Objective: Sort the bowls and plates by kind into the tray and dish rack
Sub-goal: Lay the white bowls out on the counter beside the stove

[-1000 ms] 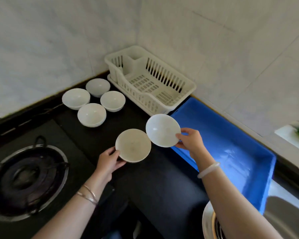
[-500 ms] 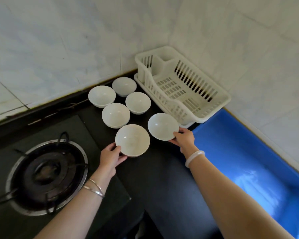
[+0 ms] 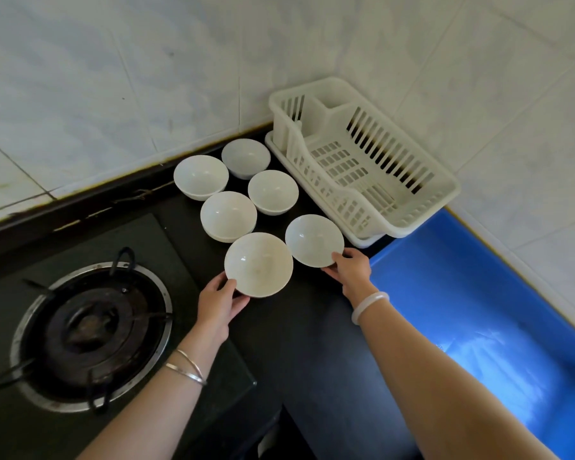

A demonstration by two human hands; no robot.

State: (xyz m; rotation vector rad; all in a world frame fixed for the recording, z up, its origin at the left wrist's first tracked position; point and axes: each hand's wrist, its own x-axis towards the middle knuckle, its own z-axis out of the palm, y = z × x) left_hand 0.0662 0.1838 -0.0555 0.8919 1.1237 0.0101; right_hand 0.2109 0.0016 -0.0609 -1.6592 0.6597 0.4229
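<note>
Several white bowls stand on the black counter near the wall corner. My left hand (image 3: 218,303) grips the near edge of the front bowl (image 3: 258,264). My right hand (image 3: 352,268) grips the rim of a second bowl (image 3: 313,240) beside the dish rack. Both bowls sit low, at or on the counter. Behind them stands a cluster of more bowls (image 3: 228,215). The white plastic dish rack (image 3: 392,224) has nothing in it. The blue tray (image 3: 452,260) to its right also holds nothing. No plates are in view.
A gas burner (image 3: 90,333) with a metal ring sits at the left on the black hob. White tiled walls meet in the corner behind the rack. The dark counter (image 3: 299,343) runs between my arms toward me.
Both hands have carried their bowls away from me and down, next to the cluster of bowls by the rack. The view has swung left, showing more of the burner.
</note>
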